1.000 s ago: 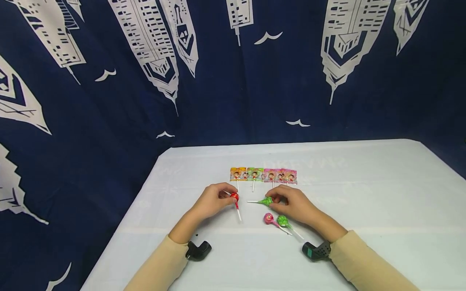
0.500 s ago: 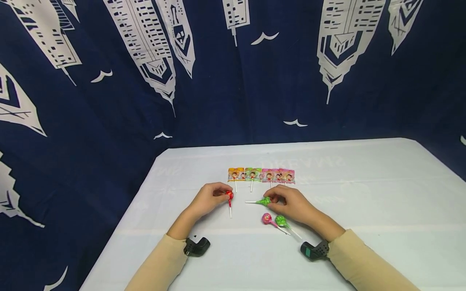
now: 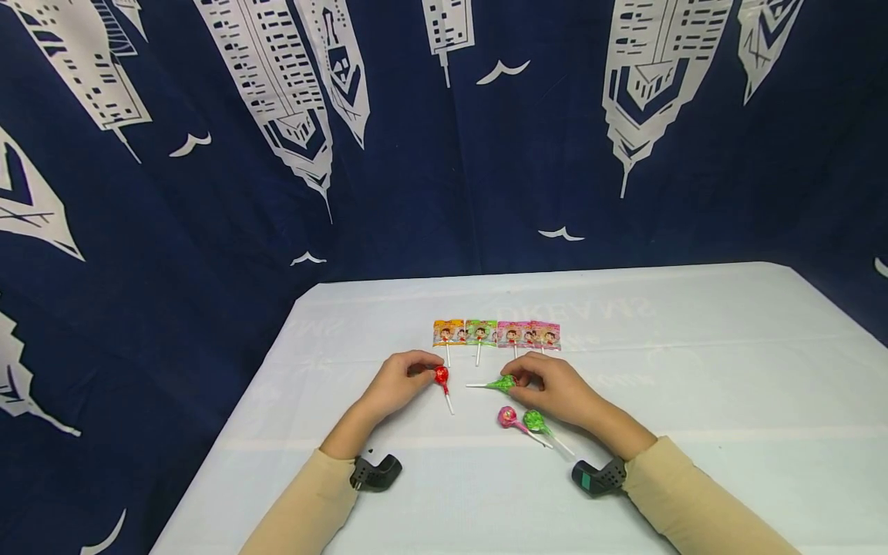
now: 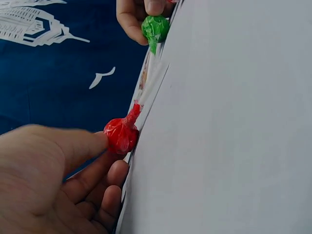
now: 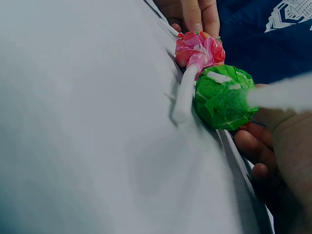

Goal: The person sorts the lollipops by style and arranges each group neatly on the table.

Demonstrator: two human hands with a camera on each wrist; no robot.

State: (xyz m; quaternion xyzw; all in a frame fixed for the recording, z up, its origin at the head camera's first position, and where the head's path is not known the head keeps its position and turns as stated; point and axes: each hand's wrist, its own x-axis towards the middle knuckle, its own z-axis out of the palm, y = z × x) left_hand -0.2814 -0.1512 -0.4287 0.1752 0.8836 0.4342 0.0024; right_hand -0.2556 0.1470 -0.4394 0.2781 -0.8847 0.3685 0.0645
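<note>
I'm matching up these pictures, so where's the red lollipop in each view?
Head: the red lollipop is below centre.
Left wrist: left of centre, slightly below mid-height.
Right wrist: can't be made out; the pink lollipop may hide it.
Shared landmark: the left hand, at the top edge in the right wrist view.

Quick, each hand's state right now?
Left hand: holding the red lollipop by its head.
Right hand: holding a green lollipop by its head.
</note>
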